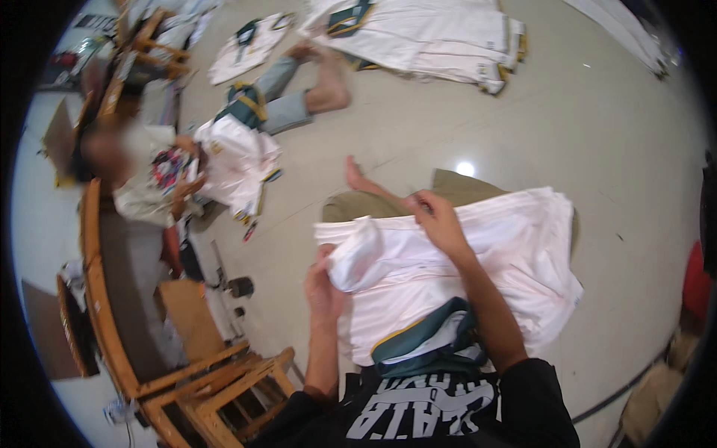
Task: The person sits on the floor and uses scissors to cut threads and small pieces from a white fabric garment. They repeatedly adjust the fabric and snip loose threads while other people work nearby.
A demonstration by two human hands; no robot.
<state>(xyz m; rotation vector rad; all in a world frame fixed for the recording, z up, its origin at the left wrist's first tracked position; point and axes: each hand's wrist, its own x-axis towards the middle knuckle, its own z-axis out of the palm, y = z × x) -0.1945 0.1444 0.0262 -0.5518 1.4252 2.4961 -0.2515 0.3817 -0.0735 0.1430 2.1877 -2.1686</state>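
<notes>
A white shirt lies spread across my lap, over my khaki-clad legs. Its dark green collar part with yellow trim is bunched near my body. My left hand is closed on the rolled-up end of a white sleeve at the garment's left side. Above the shirt's far edge, my right hand is closed, its fingers curled round something small and dark that I cannot make out. The right forearm crosses over the white cloth.
A co-worker sits on the floor at left, handling another white shirt. Stacked white garments lie on the tiles at the far side. Wooden frames stand at lower left. A dark cable runs along the lower right.
</notes>
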